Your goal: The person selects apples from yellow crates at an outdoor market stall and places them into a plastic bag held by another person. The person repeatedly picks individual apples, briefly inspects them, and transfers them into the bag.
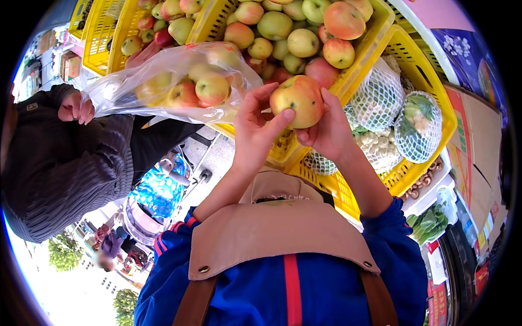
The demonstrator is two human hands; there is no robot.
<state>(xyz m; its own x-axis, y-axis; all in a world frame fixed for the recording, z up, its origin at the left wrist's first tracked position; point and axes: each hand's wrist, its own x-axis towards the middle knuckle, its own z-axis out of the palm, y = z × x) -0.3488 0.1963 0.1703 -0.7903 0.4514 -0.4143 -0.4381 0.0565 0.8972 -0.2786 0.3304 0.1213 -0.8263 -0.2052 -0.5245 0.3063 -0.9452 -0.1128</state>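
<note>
Between my two hands is a yellow-red apple (299,100) with a few small dark spots on its skin. My left hand (257,124) grips its left side, the thumb laid across the front. Fingers of my right hand (329,128) support it from the right and below. Just beyond lies a yellow plastic crate (357,67) heaped with red and green apples (302,42). To the left of my left hand, a clear plastic bag (122,95) with several apples inside rests by the crate's edge.
Another person's hand (76,108) pinches the bag at left. Netted cauliflowers (418,126) fill a yellow crate (442,95) on the right, near mushrooms (422,179) and leafy greens (430,224). A stroller (159,191) stands at lower left. Cardboard (475,163) leans at far right.
</note>
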